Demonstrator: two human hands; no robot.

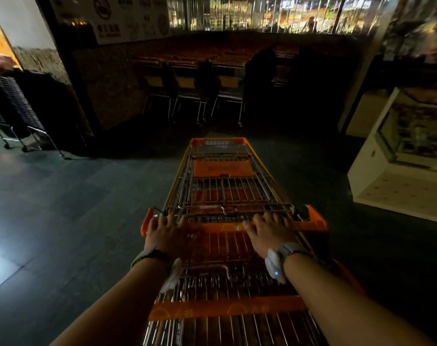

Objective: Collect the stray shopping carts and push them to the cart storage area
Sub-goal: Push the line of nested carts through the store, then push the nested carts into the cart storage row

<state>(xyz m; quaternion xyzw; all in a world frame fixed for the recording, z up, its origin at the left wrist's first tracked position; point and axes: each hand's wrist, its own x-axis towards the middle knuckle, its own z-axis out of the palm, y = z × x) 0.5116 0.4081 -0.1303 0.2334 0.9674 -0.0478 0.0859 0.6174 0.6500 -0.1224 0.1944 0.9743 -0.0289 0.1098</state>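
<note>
Both hands, left [162, 229] and right [268, 229], curled on cart handle [227, 227]; nested carts [222, 176] nearing stored rows [195, 83]; docking left.

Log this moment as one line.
left hand: grips cart handle | right hand: grips handle | parked carts ahead

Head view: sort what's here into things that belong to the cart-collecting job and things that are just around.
Part of the job:
- left hand and right hand on the orange handle
- pushed carts
- rows of stored carts ahead

Just around:
- display case
- stacked baskets
- wall sign
</note>
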